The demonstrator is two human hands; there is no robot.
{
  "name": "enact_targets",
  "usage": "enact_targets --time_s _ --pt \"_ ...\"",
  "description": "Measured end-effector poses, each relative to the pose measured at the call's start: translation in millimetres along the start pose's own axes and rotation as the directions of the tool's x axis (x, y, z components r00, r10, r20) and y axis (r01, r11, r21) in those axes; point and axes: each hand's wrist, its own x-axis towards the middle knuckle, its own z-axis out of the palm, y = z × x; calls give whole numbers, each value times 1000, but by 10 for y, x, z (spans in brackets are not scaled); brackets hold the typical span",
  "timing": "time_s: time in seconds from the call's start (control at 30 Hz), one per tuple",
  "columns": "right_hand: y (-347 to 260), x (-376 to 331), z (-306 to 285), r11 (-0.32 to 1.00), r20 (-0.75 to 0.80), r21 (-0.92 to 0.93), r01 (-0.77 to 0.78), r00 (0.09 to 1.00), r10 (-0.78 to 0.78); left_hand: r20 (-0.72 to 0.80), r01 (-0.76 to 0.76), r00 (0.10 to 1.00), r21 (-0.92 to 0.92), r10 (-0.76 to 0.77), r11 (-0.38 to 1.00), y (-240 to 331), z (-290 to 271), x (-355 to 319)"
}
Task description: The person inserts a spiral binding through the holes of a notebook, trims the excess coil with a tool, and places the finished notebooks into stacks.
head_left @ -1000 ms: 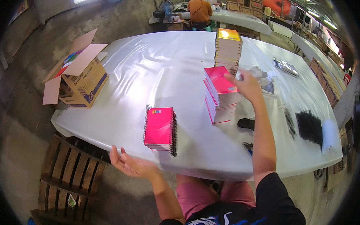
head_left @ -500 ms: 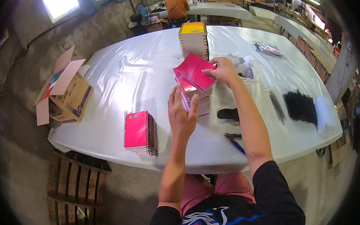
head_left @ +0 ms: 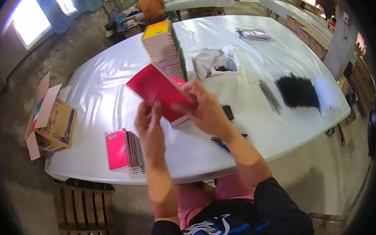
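Observation:
Both my hands hold a red-covered notebook, lifted and tilted over the table, with no coil visible along its edges. My left hand pinches its lower edge between thumb and fingers. At its right side, my right hand grips it, its fingers partly blurred. Under it, mostly hidden, is a stack of red notebooks. To the left lies a pile of coil-bound red notebooks. Beyond the held notebook rises a tall stack of notebooks with a yellow cover on top.
Blue-handled pliers and a dark, flat object lie near my right forearm. Farther right are wire coils, a bundle of black coils and a white roll. An open cardboard box stands at left; a white-lined container sits behind.
My left hand, beside the stack before, now grips the red notebook together with my right. The notebook has been turned and brought nearer. The whole view has shifted and tilted.

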Motion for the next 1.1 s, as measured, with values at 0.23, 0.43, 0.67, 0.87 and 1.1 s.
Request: enact_targets --time_s 0.23,0.43,0.67,0.87,1.1 --pt "1237 -465 -1601 -11 -559 -826 -564 816 151 496 -493 868 864 -9 97 185 -366 -707" --pt "1817 -822 -2331 107 -428 -864 -492 830 358 456 -432 889 864 -37 261 -524 -418 -993" --pt "1321 -607 -2288 18 -206 -976 -215 952 226 210 -321 881 923 424 210 -852 -235 -1337" --pt "331 -763 -1067 821 149 -551 -148 951 272 192 -347 853 903 485 253 -1086 -274 -1401" --pt "347 -1302 -242 940 245 -341 5 966 84 202 -361 835 903 512 233 -935 -222 -1348"
